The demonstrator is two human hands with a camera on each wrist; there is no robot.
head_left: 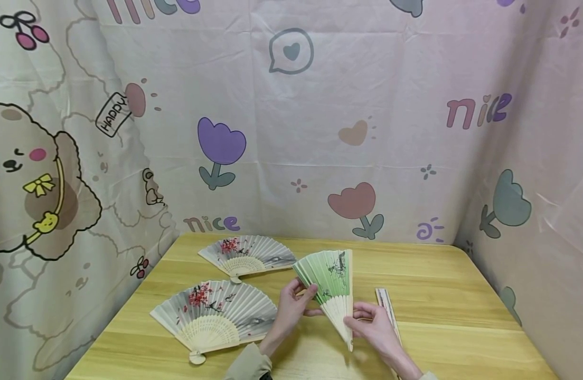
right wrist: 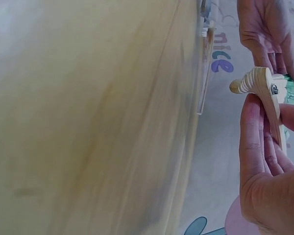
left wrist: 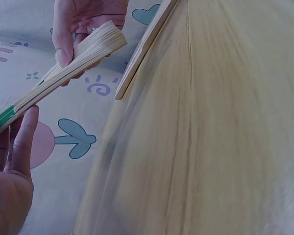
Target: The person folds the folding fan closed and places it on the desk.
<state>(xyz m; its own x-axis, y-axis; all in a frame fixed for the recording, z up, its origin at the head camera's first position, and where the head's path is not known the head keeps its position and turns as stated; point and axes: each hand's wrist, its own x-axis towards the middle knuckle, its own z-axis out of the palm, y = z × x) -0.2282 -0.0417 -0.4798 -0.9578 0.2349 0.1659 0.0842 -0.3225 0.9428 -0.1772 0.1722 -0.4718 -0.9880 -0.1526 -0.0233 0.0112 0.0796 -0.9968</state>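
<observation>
Both hands hold a green folding fan (head_left: pixel 330 274), partly spread, above the wooden table. On its leaf is a dark branch pattern; the pale ribs narrow to the pivot at the bottom. My left hand (head_left: pixel 293 305) grips the fan's left edge, thumb in front of the green leaf. Lower down, my right hand (head_left: pixel 374 326) pinches the ribs and right guard stick near the pivot. In the right wrist view the metal rivet of the pivot (right wrist: pixel 274 89) shows beside the right fingers (right wrist: pixel 252 132). The left wrist view shows the ribs (left wrist: pixel 83 54) bunched between both hands.
Two grey fans with red blossoms lie spread on the left of the table, one at the back (head_left: pixel 246 258) and one nearer (head_left: pixel 215 316). A folded fan (head_left: pixel 384 301) lies right of the right hand, partly hidden by it. Printed cloth (head_left: pixel 291 132) hangs behind the table.
</observation>
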